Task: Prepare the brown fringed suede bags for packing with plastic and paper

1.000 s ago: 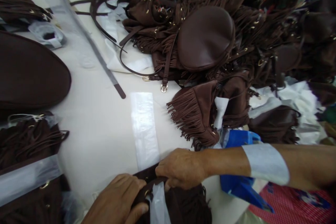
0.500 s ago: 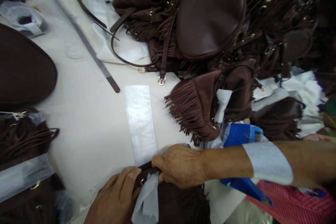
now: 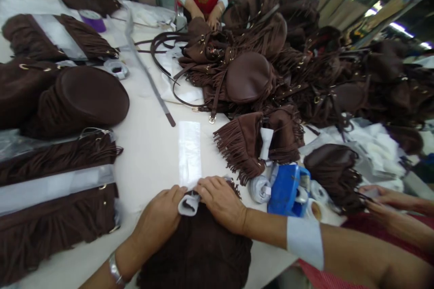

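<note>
A dark brown bag [image 3: 200,248] lies in front of me at the bottom of the head view. My left hand [image 3: 162,216] is closed on its top edge, thumb and fingers pinching beside a curled roll of white wrapping [image 3: 187,206]. From the other side, my right hand [image 3: 222,201] grips the same edge with its fingers bent over it. The fingertips of both hands are partly hidden. Just beyond them, a flat white strip [image 3: 190,151] lies on the table, its near end meeting my fingers.
Brown fringed bags [image 3: 249,76] form a large heap at the back right. Wrapped bags [image 3: 61,189] lie at left. A blue tape dispenser [image 3: 284,189] stands right of my hand. Co-workers' hands show at the far side and a co-worker's hand [image 3: 389,198] at right.
The view has tilted up and back, bringing co-workers into sight. My hands stay at the bag's top edge, and the white wrapping that hung loose now shows as a curled roll between them.
</note>
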